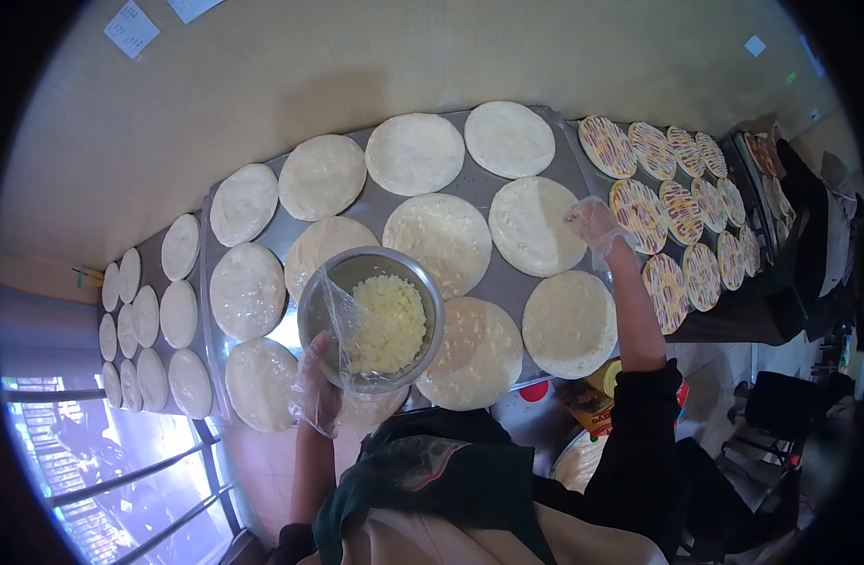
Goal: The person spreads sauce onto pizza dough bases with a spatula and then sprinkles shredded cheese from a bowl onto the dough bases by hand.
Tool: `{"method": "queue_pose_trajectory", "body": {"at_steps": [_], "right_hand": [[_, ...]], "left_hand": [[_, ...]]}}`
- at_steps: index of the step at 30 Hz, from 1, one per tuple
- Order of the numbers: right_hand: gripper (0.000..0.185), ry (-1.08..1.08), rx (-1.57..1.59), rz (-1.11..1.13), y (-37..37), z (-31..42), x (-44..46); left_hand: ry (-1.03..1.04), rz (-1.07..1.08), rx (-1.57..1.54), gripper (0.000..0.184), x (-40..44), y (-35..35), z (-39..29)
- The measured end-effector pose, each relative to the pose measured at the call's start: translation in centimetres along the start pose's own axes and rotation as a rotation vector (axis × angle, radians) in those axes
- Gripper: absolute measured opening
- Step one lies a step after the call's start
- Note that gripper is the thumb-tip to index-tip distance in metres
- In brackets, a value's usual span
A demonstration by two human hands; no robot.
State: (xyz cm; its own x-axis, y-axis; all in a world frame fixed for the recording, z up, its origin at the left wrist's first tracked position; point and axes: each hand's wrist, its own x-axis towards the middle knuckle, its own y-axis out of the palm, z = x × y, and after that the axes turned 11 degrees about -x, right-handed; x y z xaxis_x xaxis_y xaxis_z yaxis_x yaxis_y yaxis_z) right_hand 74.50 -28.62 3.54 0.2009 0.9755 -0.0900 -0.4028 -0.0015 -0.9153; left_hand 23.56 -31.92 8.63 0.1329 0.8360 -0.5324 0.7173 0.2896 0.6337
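Note:
My left hand (317,391), in a clear plastic glove, grips the near left rim of a metal bowl (433,282). Pale yellow shreds that look like grated cheese (387,325) fill part of the bowl, and loose plastic film hangs over its left side. Above the right edge of a pale dough round (536,231) is my right hand (594,224), also gloved. Its fingers are bunched together, and whatever they hold is too small to make out. Small bits are scattered on a neighbouring dough round (439,240). The bowl partly covers other rounds.
Dough rounds lie in rows on metal trays (474,193). Farther left are more plain rounds (179,314); at right, several rounds with striped topping (665,287). A wall (357,56) runs behind. Below the tray edge stand a yellow can (604,379) and a printed package (587,410).

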Motion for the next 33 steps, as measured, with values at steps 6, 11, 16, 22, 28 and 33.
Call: {"method": "queue_pose_trajectory", "body": {"at_steps": [6, 11, 16, 22, 28, 33], "right_hand": [[0.013, -0.325, -0.034, 0.099, 1.2, 2.2, 1.4], [0.015, -0.236, -0.152, 0.177, 0.3, 5.0, 2.9], [0.012, -0.399, -0.261, -0.005, 3.1, 2.6, 6.4], [0.016, -0.218, -0.267, 0.128, 1.6, 5.4, 7.0], [0.017, -0.183, -0.213, 0.081, 1.6, 2.8, 7.8], [0.017, -0.131, -0.19, 0.044, 0.6, 0.0, 7.0]], "left_hand": [[-0.002, -0.022, -0.017, 0.051, 0.0, -0.3, -0.1], [0.008, -0.01, -0.016, 0.05, -0.1, -0.4, 0.0], [0.016, -0.022, -0.008, 0.051, -0.2, -0.4, -0.1], [0.014, -0.041, -0.02, 0.053, -0.3, -0.6, 0.1], [0.022, -0.049, -0.015, 0.054, -0.3, -1.1, 0.3], [0.029, -0.043, 0.008, 0.057, -0.6, -1.3, 0.3]]}}
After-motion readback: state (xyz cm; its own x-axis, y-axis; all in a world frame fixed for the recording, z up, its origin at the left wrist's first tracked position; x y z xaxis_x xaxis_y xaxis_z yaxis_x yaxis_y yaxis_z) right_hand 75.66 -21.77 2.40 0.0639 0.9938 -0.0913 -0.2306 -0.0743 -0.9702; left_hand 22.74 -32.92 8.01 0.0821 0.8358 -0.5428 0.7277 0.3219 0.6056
